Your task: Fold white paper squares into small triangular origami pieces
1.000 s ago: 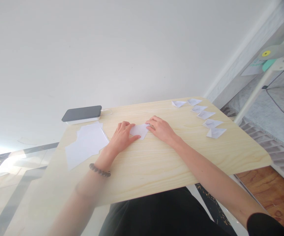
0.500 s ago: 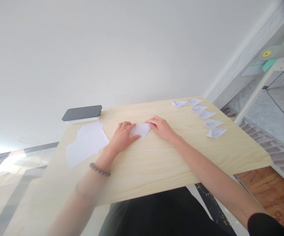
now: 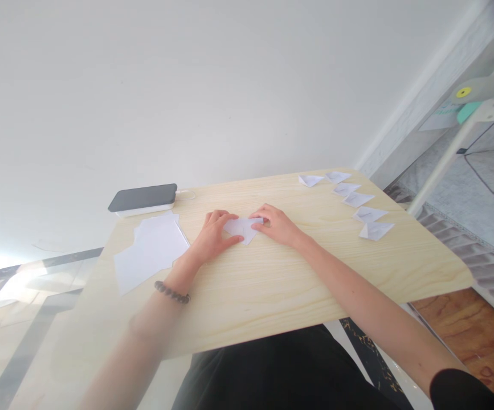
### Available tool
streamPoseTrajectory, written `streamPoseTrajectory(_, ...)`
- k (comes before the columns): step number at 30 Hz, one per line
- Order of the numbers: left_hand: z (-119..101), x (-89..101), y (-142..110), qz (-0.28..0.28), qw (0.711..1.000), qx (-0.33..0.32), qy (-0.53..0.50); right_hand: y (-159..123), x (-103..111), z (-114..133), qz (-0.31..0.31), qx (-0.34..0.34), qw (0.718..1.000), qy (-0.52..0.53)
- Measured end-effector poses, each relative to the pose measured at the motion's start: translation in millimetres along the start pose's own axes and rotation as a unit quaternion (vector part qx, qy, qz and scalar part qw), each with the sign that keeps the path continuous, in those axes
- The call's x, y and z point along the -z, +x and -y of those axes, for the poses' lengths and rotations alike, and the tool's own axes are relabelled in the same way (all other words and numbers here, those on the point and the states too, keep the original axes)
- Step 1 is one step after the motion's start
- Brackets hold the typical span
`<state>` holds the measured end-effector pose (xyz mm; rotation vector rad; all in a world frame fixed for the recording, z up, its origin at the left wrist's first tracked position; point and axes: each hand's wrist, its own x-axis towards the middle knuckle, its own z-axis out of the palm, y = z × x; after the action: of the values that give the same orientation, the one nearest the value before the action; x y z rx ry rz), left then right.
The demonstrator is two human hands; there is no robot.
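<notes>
A small folded piece of white paper [image 3: 245, 229] lies on the wooden table in front of me. My left hand [image 3: 217, 234] grips its left side, thumb along the near edge and fingers at the far edge. On its right side, my right hand [image 3: 276, 224] pinches the paper's far right corner between thumb and fingers. A stack of white paper sheets [image 3: 150, 245] lies left of my left hand. Several folded white paper pieces [image 3: 359, 199] stand in a row at the table's right side.
The light wooden table [image 3: 272, 296] meets a plain wall at the back. A dark-topped white box-shaped device [image 3: 144, 198] with a cable sits at the back left corner. Beyond the right edge is a pale metal frame [image 3: 439, 162] and a grey sofa [image 3: 490, 182].
My right hand has shifted slightly towards me, its thumb moving inward over the paper. The paper's outline now looks flatter and wider along the far edge. My left hand stays nearly in place.
</notes>
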<state>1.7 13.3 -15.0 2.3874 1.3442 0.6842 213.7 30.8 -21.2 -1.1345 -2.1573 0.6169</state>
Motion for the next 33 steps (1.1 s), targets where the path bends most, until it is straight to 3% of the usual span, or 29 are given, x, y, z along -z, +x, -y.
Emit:
streamPoseTrajectory(15,2.7,0.6,6.6,-0.025,0.997,-0.030,0.064,3.2,-8.8,1.1,-0.030,0.040,0.993,-0.107)
streamPoseTrajectory(26,1.7,4.5,2.7,-0.020,0.981,-0.110,0.160,-5.5,-2.9,12.2,-0.012,0.114,0.958,-0.264)
streamPoseTrajectory(29,5.0,4.4,3.2,-0.015,0.986,-0.099,0.132,-5.7,-3.6,11.8,-0.014,0.112,0.960,-0.256)
streamPoseTrajectory(33,8.9,2.3,7.2,-0.030,0.989,-0.076,0.119,-1.5,-5.4,5.3,-0.023,0.091,0.981,-0.169)
